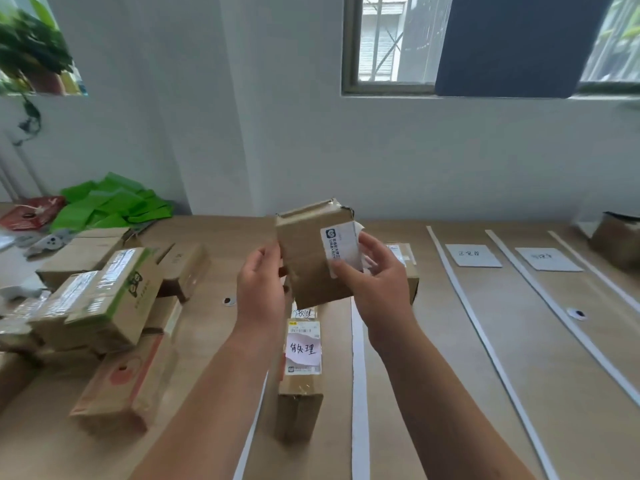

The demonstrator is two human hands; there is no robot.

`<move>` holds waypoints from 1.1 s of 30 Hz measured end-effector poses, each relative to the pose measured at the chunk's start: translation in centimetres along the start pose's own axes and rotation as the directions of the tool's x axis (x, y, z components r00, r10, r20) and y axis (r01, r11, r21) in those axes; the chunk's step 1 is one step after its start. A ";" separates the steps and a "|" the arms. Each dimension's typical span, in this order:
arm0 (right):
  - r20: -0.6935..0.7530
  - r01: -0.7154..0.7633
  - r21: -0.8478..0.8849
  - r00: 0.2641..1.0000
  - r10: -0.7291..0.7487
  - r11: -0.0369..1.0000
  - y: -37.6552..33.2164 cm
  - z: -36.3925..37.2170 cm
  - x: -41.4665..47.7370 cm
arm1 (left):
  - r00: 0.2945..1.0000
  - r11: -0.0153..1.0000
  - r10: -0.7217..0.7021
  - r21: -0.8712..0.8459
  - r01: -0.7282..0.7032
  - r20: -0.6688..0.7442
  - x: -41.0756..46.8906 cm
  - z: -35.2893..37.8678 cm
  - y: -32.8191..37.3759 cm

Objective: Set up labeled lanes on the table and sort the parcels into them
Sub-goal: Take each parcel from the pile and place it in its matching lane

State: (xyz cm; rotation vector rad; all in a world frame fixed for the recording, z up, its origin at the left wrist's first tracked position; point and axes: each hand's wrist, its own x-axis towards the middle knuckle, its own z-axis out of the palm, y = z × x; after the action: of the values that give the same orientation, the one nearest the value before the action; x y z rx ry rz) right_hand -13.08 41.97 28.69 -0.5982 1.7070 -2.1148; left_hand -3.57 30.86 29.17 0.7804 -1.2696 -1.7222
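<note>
I hold a small brown cardboard parcel (311,268) with a white shipping label up above the table, at the centre of the view. My left hand (259,289) grips its left side and my right hand (374,282) grips its right side by the label. White tape strips (358,358) divide the tabletop into lanes. Below my hands, a long parcel (299,386) with a handwritten pink note lies in one lane. Another parcel (405,265) lies behind my right hand. Two white lane labels (472,255) (547,259) lie in the lanes to the right.
A pile of unsorted cardboard parcels (104,306) fills the left of the wooden table (519,375). Green bags (114,202) and a red packet (31,211) lie at the back left. One more box (616,240) sits at the far right. The wall runs along the back edge.
</note>
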 end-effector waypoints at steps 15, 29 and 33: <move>-0.034 -0.024 0.354 0.999 0.038 0.935 1.3 1.1 -0.4 | 0.981 0.998 -0.053 -0.011 0.056 0.189 0.8 -2.6 -0.4; 0.028 -0.137 0.148 0.990 0.135 0.979 2.4 1.5 -1.7 | 0.985 0.991 0.055 0.113 -0.074 0.164 0.8 -5.2 -0.8; 0.037 -0.165 0.128 0.986 0.161 0.978 3.2 2.0 -2.1 | 0.975 0.975 0.032 0.209 -0.080 0.221 0.7 -6.3 -1.0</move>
State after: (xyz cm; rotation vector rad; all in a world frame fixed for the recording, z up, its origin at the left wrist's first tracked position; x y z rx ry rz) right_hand -10.21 40.72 25.69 -0.4307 1.5330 -2.0737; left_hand 1.23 27.67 26.32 0.6857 -1.6344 -1.6755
